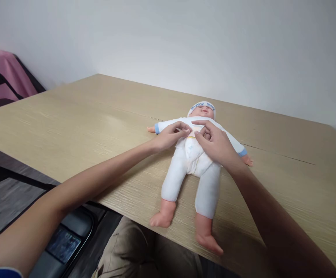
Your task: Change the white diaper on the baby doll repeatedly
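Observation:
A baby doll (195, 166) in a white suit and a white cap lies on its back on the wooden table (69, 127), feet toward me and hanging over the near edge. My left hand (169, 136) rests on the doll's chest from the left, fingers pinched on the white cloth of its shirt. My right hand (214, 143) comes in from the right and lies over the doll's belly, fingers curled on the same cloth near the waist, where a yellow-edged diaper (191, 148) shows.
A plain white wall stands behind the table. A pink and black cloth (2, 73) lies at the far left. Below the near table edge are my lap in beige trousers (133, 251) and a dark chair seat (66, 239).

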`<state>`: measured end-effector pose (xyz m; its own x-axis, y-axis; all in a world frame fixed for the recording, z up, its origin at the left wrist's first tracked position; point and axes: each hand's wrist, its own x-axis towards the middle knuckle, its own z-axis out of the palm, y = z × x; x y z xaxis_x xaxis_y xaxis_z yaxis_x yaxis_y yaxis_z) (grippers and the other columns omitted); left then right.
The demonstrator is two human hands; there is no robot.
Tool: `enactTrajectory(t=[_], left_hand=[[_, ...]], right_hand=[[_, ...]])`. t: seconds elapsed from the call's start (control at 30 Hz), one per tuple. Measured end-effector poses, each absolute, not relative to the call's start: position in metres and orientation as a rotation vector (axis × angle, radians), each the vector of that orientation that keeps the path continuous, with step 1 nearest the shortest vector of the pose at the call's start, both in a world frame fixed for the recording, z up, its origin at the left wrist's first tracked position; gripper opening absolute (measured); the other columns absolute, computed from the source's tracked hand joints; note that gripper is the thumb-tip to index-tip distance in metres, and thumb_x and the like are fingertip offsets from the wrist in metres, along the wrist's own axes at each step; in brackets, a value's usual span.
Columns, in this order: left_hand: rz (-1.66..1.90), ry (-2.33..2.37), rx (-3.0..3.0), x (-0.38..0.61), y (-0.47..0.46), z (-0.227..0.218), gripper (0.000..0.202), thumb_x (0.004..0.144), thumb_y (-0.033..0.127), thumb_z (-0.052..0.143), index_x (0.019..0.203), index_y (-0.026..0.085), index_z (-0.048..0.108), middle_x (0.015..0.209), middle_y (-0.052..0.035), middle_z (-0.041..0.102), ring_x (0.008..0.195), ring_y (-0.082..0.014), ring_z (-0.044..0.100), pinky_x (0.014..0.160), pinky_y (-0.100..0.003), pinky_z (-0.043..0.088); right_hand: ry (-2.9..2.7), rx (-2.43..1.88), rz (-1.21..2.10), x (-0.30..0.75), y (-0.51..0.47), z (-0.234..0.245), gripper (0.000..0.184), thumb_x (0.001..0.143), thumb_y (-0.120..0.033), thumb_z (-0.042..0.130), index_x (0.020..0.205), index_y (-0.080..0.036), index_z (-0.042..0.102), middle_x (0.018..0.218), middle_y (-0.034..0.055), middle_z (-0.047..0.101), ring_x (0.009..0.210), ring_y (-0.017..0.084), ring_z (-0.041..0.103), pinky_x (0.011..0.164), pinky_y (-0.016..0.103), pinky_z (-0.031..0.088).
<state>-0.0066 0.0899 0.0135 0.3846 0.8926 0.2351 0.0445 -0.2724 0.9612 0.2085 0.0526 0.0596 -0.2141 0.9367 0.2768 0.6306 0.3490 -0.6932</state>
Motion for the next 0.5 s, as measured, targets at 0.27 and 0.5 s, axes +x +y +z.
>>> enactTrajectory(t=[0.27,0.5], left_hand=[[1.214,0.950,1.828,-0.007,0.085,0.007,0.024,0.100,0.038,0.074,0.115,0.022,0.065,0.116,-0.0061,0.068,0.086,-0.0165,0.056,0.079,-0.033,0.046],[1.290,1.040,2.115,0.007,0.024,0.048,0.018,0.110,0.041,0.066,0.106,0.023,0.062,0.106,-0.0067,0.072,0.097,-0.0228,0.064,0.089,-0.036,0.048]], right_hand=[[-1.936,-1.409,0.401,0.202,0.052,0.055,0.050,0.090,-0.021,0.063,0.139,-0.026,0.073,0.076,-0.0037,0.056,0.072,0.021,0.058,0.076,0.038,0.047],[-1.874,-1.292,0.139,0.199,0.021,0.058,0.042,0.090,-0.019,0.062,0.130,-0.028,0.068,0.105,0.0078,0.067,0.097,0.030,0.065,0.092,0.049,0.058]])
